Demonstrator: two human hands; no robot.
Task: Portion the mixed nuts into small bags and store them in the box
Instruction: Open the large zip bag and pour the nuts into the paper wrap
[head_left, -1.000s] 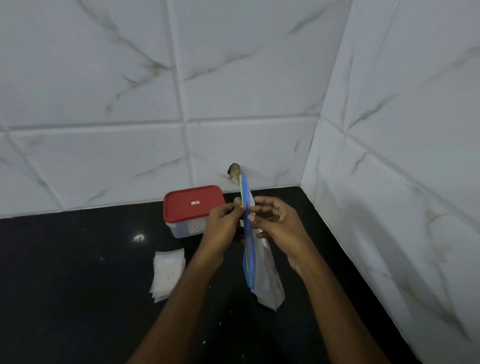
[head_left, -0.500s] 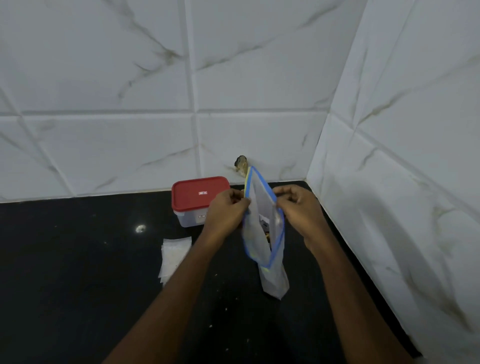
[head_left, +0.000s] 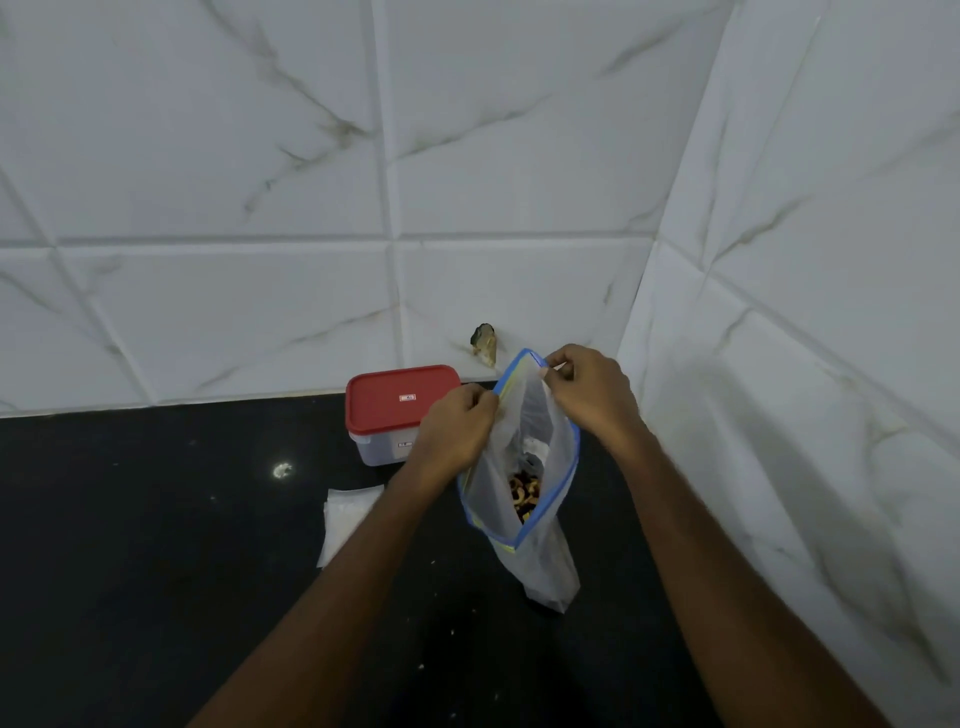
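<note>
With the fingers (head_left: 480, 402) of the left hand (head_left: 457, 431), pinching the near lip of the bag (head_left: 493, 483); with those of the right hand (head_left: 589, 395), pinching the far lip. Curled tight on the blue zip edge on either side, pulling apart. Held upright over the desk (head_left: 130, 545), just right of the box (head_left: 402, 402); cannot tell whether resting on the desk or hanging just clear of it. Low down inside, the nuts (head_left: 524, 493), a small dark-and-tan heap visible through the mouth.

Changed within the last second: a second ago pressed flat and seen edge-on; half a second ago parted a little; now spread wide. Most likely meaning: opening step done, supply within reach, portioning not yet begun.

Further out: box with red lid on, standing close to the wall (head_left: 260, 156). Beside the left forearm, small bags (head_left: 348, 519) stacked flat on the desk, untouched. Next, probably: freeing one hand without letting the mouth collapse, then taking a small bag. Some risk of slumping or tipping, given such thin, floppy plastic.
</note>
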